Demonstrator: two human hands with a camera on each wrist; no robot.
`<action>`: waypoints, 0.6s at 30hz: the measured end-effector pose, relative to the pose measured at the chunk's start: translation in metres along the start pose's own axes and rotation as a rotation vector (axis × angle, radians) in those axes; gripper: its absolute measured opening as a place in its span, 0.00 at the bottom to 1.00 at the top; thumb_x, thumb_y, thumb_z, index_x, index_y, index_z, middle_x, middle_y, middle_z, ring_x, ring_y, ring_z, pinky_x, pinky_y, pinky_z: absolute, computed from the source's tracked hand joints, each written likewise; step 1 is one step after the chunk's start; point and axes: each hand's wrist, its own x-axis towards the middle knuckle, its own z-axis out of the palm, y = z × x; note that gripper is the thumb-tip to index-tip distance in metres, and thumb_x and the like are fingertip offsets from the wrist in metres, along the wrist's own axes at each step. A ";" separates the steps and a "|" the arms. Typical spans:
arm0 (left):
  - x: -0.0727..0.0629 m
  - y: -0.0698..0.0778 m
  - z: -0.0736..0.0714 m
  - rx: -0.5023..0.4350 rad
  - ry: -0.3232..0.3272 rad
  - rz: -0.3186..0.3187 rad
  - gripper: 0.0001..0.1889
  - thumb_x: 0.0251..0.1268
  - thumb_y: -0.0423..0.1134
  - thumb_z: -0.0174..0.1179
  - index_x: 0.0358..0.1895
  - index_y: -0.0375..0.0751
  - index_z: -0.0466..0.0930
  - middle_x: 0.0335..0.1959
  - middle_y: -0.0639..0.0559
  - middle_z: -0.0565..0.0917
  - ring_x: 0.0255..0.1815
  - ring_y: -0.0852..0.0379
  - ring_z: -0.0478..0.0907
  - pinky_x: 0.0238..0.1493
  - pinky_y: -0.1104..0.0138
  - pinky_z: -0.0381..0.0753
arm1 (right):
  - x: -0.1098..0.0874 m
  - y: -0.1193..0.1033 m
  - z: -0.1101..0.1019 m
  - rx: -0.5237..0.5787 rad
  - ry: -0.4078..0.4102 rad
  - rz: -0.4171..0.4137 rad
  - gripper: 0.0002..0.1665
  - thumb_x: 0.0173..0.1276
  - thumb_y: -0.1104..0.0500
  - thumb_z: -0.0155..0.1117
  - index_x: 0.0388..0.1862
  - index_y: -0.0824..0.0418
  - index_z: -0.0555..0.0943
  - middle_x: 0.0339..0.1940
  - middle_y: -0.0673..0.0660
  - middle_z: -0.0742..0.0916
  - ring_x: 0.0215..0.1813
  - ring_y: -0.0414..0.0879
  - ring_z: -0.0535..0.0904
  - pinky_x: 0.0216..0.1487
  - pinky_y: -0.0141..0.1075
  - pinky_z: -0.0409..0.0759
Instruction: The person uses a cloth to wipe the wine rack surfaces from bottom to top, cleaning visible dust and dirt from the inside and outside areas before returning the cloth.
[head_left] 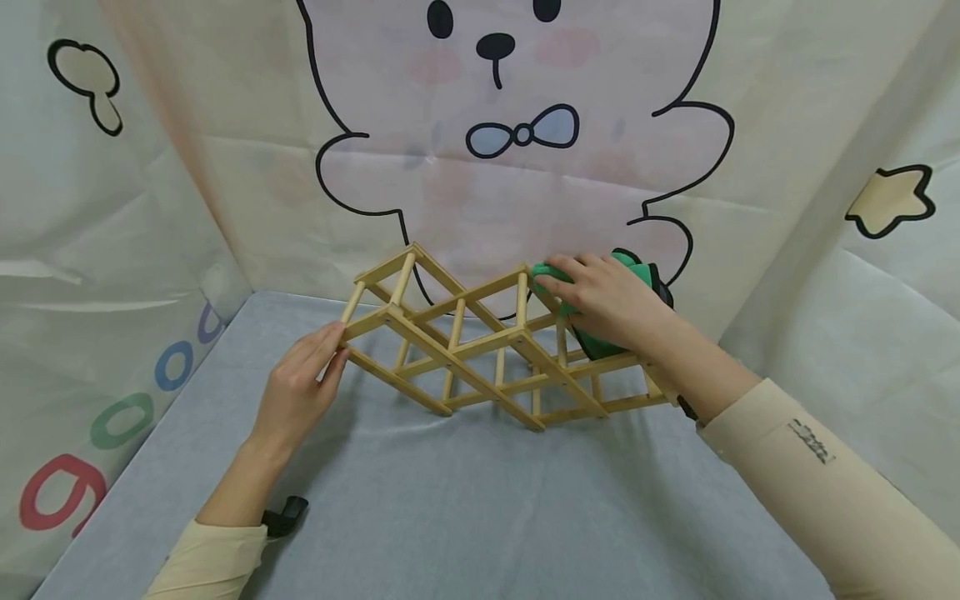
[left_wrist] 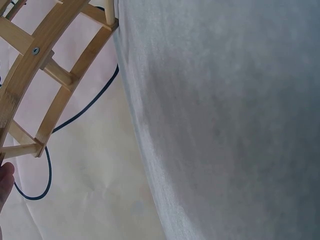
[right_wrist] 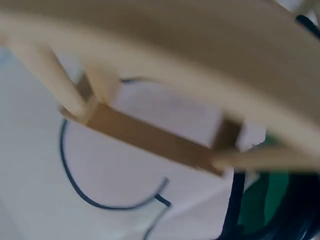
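A light wooden folding lattice rack (head_left: 465,371), made of crossed slats joined by round dowels, stands on the cloth-covered table. My left hand (head_left: 303,383) pinches the rack's left end between thumb and fingers; its fingertips (left_wrist: 5,180) show at the edge of the left wrist view. At the rack's upper right, my right hand (head_left: 600,300) holds a green cloth with black edging (head_left: 600,343), fingers bent over it against the top of the wood. In the right wrist view, blurred slats (right_wrist: 150,137) fill the upper part, with the green cloth (right_wrist: 255,205) at lower right.
Pale blue-grey cloth (head_left: 465,517) covers the table. Behind it hangs a printed sheet (head_left: 517,192) with a cartoon bear, close to the rack's rear. Printed side sheets (head_left: 97,275) enclose the left and right. A black wrist device (head_left: 285,517) is on the left wrist.
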 end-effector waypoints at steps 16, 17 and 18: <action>0.002 0.003 0.003 -0.027 0.042 -0.004 0.26 0.56 0.18 0.72 0.61 0.25 0.82 0.57 0.33 0.86 0.54 0.34 0.85 0.57 0.54 0.84 | 0.056 -0.017 -0.077 0.177 0.256 0.063 0.34 0.68 0.65 0.73 0.73 0.63 0.77 0.73 0.68 0.75 0.65 0.67 0.75 0.65 0.57 0.79; 0.001 0.003 0.003 -0.029 0.042 -0.004 0.26 0.56 0.18 0.72 0.61 0.25 0.82 0.57 0.33 0.86 0.54 0.34 0.85 0.58 0.56 0.84 | 0.062 -0.020 -0.077 0.210 0.256 0.071 0.34 0.69 0.64 0.73 0.74 0.62 0.76 0.74 0.67 0.75 0.68 0.67 0.74 0.68 0.57 0.78; 0.001 0.003 0.002 -0.035 0.045 -0.008 0.26 0.55 0.17 0.72 0.61 0.25 0.83 0.57 0.34 0.86 0.54 0.34 0.84 0.59 0.58 0.83 | 0.066 -0.024 -0.076 0.240 0.253 0.080 0.35 0.70 0.64 0.72 0.75 0.61 0.75 0.75 0.67 0.74 0.70 0.66 0.72 0.69 0.56 0.77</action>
